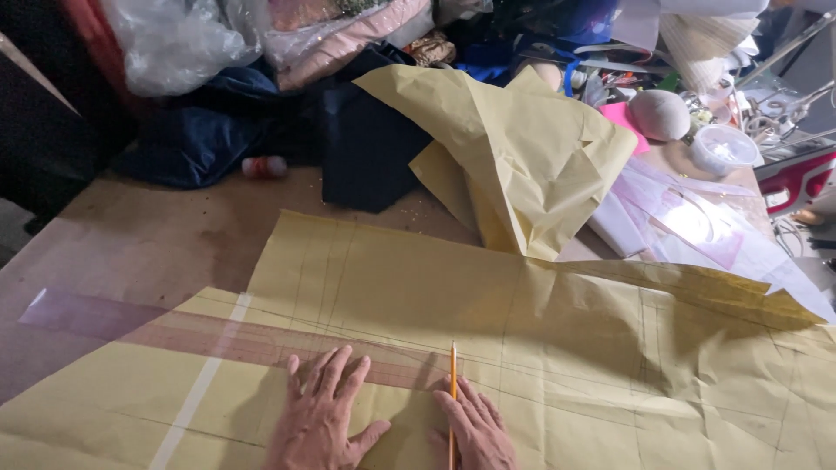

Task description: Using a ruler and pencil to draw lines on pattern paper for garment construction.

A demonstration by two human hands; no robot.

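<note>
The fingers of the left hand (pixel 324 418) were spread wide and lay flat on a long see-through ruler (pixel 218 338). The right hand (pixel 477 431) held a yellow pencil (pixel 453 392) with its fingers curled around it, tip up at the ruler's edge. The ruler lay across a big sheet of yellow paper (pixel 566 348) with thin pencil lines. The paper covered a brown table (pixel 148 235). More crumpled yellow paper (pixel 514 148), dark cloth (pixel 366 148) and plastic bags (pixel 174 43) sat far behind.
</note>
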